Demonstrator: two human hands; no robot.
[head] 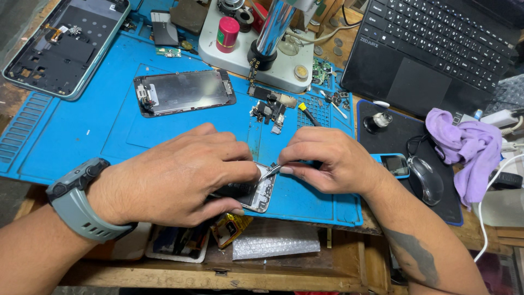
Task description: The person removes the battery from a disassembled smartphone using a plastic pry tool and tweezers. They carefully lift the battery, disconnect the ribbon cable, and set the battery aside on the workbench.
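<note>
Covering most of the worn wooden surface, a large blue silicone repair mat carries nearly everything in reach. At its far right, off the mat, sits a black open laptop, and at far left a teal-rimmed phone back housing lies face up. A detached dark phone screen panel rests flat near the mat's middle, just in front of a white microscope base with a chrome column. A crumpled lilac cloth lies on a black mouse pad beside a dark computer mouse.

Near the mat's front edge, the left hand, a grey watch on its wrist, is clenched around an opened silver-framed phone body, pinning it against the mat. The right hand pinches slim metal tweezers, whose tips touch the phone body's upper edge. Small loose phone parts lie scattered just behind the hands.
</note>
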